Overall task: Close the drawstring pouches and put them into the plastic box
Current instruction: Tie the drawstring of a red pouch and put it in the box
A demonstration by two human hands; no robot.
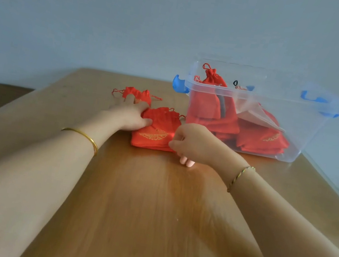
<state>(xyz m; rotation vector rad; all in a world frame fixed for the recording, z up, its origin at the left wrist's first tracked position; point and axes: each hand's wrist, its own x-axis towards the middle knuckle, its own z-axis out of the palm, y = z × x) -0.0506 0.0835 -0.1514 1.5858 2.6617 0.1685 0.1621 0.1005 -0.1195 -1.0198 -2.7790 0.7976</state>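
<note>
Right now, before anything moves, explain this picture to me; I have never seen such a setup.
No machine here: these are a person's two bare hands, filmed by a camera worn on the head, looking forward and down. On the table lie two red pouches and a clear box holding more pouches. The left hand grips the near pouch at its top left; the right hand pinches its right edge. The far pouch lies behind it.

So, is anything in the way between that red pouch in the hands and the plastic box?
Nothing visible does. The left hand and right hand hold the near pouch; only bare table lies between it and the plastic box, whose top looks open.
</note>
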